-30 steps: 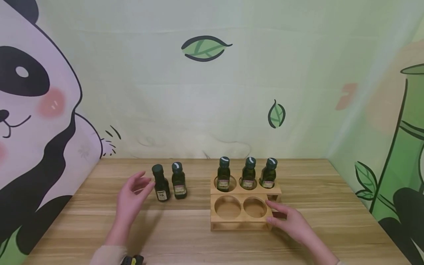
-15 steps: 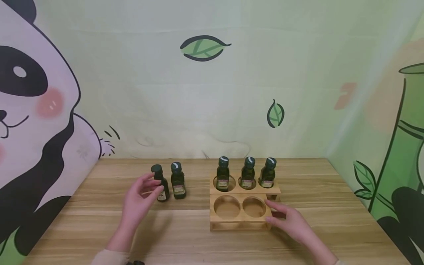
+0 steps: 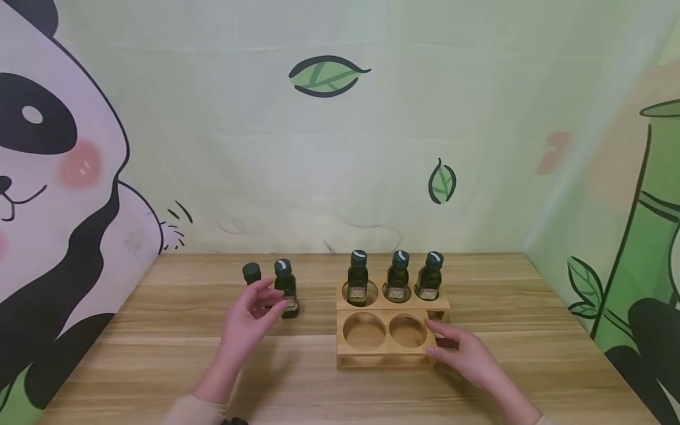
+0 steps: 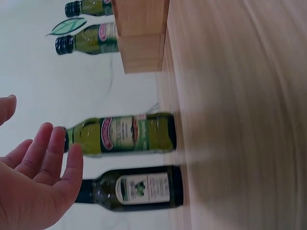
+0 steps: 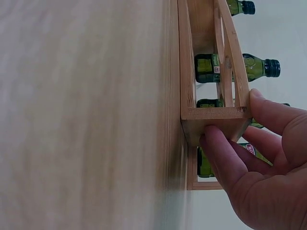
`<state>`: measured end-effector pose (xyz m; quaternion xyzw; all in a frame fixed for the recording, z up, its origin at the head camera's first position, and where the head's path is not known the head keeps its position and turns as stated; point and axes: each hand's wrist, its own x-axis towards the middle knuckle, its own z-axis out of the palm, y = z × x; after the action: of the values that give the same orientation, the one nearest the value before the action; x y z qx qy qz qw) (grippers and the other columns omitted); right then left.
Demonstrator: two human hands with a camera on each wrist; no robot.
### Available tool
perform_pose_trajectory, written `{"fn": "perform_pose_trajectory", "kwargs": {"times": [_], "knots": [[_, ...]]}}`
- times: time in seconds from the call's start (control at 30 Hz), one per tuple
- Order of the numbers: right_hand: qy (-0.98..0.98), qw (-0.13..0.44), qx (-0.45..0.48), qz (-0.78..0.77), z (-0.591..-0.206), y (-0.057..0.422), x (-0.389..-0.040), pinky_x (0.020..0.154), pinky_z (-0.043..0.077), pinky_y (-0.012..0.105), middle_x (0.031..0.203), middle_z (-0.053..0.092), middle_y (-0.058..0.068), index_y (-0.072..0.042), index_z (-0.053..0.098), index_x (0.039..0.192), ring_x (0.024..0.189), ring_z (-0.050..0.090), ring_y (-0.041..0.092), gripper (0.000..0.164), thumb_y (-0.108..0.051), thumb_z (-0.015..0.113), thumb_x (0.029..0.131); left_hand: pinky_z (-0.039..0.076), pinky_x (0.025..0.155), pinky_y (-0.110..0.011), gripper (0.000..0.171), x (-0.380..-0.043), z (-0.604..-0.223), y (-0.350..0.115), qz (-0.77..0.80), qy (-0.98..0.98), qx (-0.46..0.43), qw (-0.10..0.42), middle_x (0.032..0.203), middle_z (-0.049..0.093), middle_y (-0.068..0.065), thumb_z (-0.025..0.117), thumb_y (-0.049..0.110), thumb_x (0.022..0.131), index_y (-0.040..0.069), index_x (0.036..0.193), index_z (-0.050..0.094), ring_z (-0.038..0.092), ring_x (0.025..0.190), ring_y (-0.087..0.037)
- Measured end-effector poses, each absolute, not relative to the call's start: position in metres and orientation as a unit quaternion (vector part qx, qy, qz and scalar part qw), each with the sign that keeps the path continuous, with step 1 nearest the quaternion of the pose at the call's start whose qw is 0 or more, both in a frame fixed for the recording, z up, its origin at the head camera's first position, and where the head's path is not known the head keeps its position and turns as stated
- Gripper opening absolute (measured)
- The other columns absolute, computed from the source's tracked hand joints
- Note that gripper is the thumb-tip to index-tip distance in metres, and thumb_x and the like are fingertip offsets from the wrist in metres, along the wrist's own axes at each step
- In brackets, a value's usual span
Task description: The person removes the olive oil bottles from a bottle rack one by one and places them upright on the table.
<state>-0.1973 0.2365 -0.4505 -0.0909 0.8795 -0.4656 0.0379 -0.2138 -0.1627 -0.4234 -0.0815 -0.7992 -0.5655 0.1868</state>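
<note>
My left hand (image 3: 252, 321) hovers in front of two green glass bottles, fingers spread and loosely bent, holding nothing. Its fingertips overlap the labelled bottle (image 3: 285, 286) in the head view. Behind the hand, the darker bottle (image 3: 252, 273) shows mainly its cap; in the left wrist view both this dark bottle (image 4: 144, 188) and the greener bottle (image 4: 129, 133) stand apart from the palm. With thumb and fingers, my right hand (image 3: 467, 357) grips the right end of a two-tier wooden bottle rack (image 3: 385, 356). The right wrist view shows fingertips against the rack's end panel (image 5: 218, 128).
Three small green bottles, among them the middle bottle (image 3: 397, 277), stand in the round holes of the rack's back tier. Two holes in the front tier hold nothing. A printed cloth backdrop (image 3: 239, 147) rises behind the wooden table (image 3: 297, 389).
My left hand has moved rightward, passing in front of the darker bottle and over to the labelled one. The right hand, rack and bottles stay in place.
</note>
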Motion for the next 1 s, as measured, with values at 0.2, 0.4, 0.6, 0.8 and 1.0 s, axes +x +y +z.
{"fn": "perform_pose_trajectory", "kwargs": {"times": [0.2, 0.4, 0.6, 0.8, 1.0], "knots": [[0.884, 0.035, -0.096, -0.457, -0.451, 0.237, -0.198, 0.089, 0.054, 0.039, 0.139, 0.054, 0.023, 0.001, 0.057, 0.136, 0.111, 0.063, 0.033, 0.055, -0.017, 0.077, 0.088, 0.055, 0.082, -0.030, 0.047, -0.217, -0.431, -0.149, -0.574, -0.796, -0.096, 0.167, 0.106, 0.071, -0.013, 0.079, 0.007, 0.085, 0.000, 0.128, 0.060, 0.068, 0.098, -0.025], [0.884, 0.034, -0.098, -0.457, -0.451, 0.237, -0.198, 0.090, 0.053, 0.041, 0.139, 0.053, 0.024, 0.001, 0.058, 0.136, 0.111, 0.063, 0.033, 0.055, -0.017, 0.077, 0.087, 0.055, 0.085, -0.043, 0.047, -0.220, -0.438, -0.134, -0.577, -0.797, -0.099, 0.149, 0.109, 0.069, -0.015, 0.078, 0.006, 0.085, 0.002, 0.128, 0.059, 0.067, 0.098, -0.027], [0.881, 0.034, -0.097, -0.462, -0.452, 0.237, -0.198, 0.089, 0.054, 0.039, 0.139, 0.053, 0.024, 0.002, 0.057, 0.136, 0.111, 0.063, 0.034, 0.055, -0.016, 0.076, 0.088, 0.051, 0.090, -0.053, 0.049, -0.222, -0.441, -0.122, -0.583, -0.795, -0.103, 0.132, 0.113, 0.068, -0.015, 0.078, 0.007, 0.085, 0.002, 0.130, 0.058, 0.065, 0.102, -0.028], [0.880, 0.034, -0.096, -0.465, -0.452, 0.237, -0.198, 0.088, 0.054, 0.036, 0.139, 0.054, 0.023, 0.001, 0.058, 0.136, 0.110, 0.063, 0.032, 0.054, -0.016, 0.076, 0.088, 0.051, 0.091, -0.053, 0.052, -0.226, -0.445, -0.109, -0.582, -0.795, -0.116, 0.126, 0.116, 0.067, -0.017, 0.078, 0.009, 0.085, 0.001, 0.131, 0.057, 0.064, 0.105, -0.033], [0.878, 0.034, -0.097, -0.468, -0.452, 0.238, -0.198, 0.088, 0.054, 0.036, 0.139, 0.053, 0.024, 0.002, 0.058, 0.136, 0.111, 0.063, 0.033, 0.054, -0.016, 0.076, 0.088, 0.053, 0.089, -0.047, 0.057, -0.234, -0.446, -0.095, -0.578, -0.794, -0.138, 0.127, 0.120, 0.066, -0.018, 0.078, 0.009, 0.085, 0.000, 0.135, 0.054, 0.065, 0.106, -0.032]]}}
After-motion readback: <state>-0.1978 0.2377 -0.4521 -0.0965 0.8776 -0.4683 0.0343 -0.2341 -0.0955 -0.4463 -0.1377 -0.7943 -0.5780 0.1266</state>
